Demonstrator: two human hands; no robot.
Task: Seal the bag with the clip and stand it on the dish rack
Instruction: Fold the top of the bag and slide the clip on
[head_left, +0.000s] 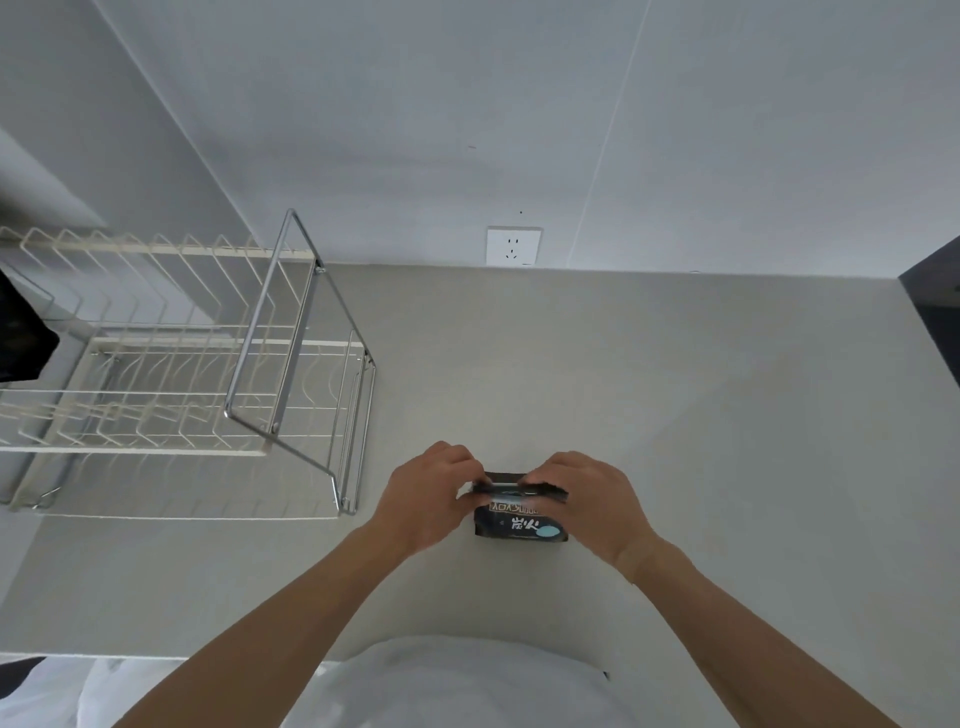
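Both hands, left hand (423, 493) and right hand (582, 499), pinch the small, light, crinkly bag (519, 522) at its folded top, probably holding the clip, near the countertop's (675, 415) front edge.

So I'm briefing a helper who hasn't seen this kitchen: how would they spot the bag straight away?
Start from the wire dish rack at the left of the grey counter, then look right and nearer the person. The bag is the small dark pouch held at its top by the left hand and right hand. It alone is dark, with pale lettering and a light-blue patch.
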